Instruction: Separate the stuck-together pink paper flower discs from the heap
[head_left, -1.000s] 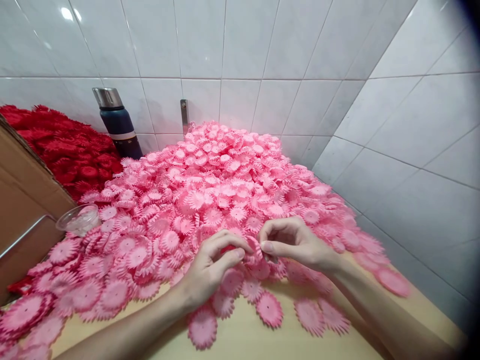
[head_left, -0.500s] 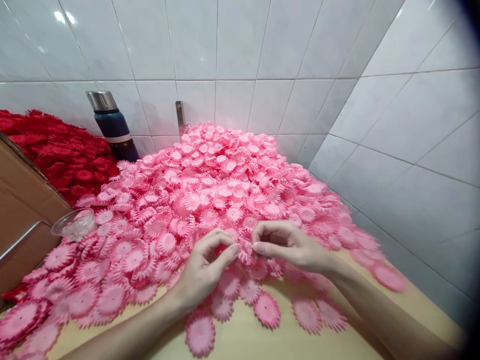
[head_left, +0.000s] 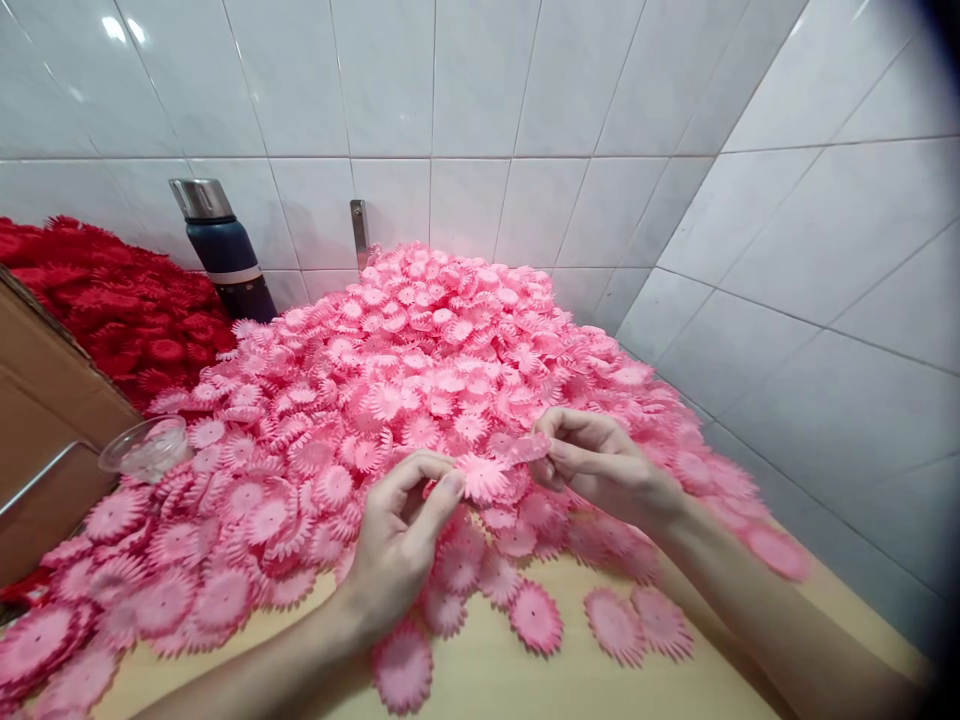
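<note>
Between finger and thumb, my left hand pinches a pink fabric flower petal piece by its left edge. To the right and slightly higher, my right hand is closed on another pink petal piece, thin and seen nearly edge-on. The two pieces lie close together; whether they touch I cannot tell. Both hands are just above the front of a large heap of pink petal pieces. Several loose ones, such as a darker-edged petal piece, lie flat below the hands.
A dark blue bottle stands behind the heap by the tiled wall. Red petal pieces are piled at the left behind a cardboard box. A clear plastic cup lies beside the box. The table shows in front.
My right hand has moved right and slightly up, away from my left, drawing a petal piece into view. My left hand has shifted a little left, still pinching.
</note>
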